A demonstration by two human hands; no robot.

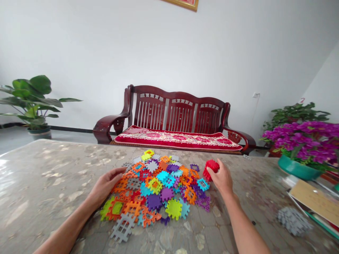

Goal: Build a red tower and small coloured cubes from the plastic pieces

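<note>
A heap of colourful interlocking plastic tiles (166, 193) with notched edges spreads over the middle of the table. Some tiles are solid squares, others have window cut-outs or triangular frames. My right hand (222, 178) grips a stack of red tiles (211, 169) at the heap's right side, thumb on the near face and fingers behind. At the left edge of the heap, my left hand (109, 181) has its fingers stretched out beside orange tiles and holds nothing visible. A grey window tile (123, 227) lies at the near left of the heap.
On the right of the patterned table (42, 197) lie a pile of grey tiles (294, 221), a brown folder (316, 199) and a teal pot (299, 167) of purple flowers. A few grey tiles (247, 157) rest near the far edge. Behind stands a wooden bench (177, 109).
</note>
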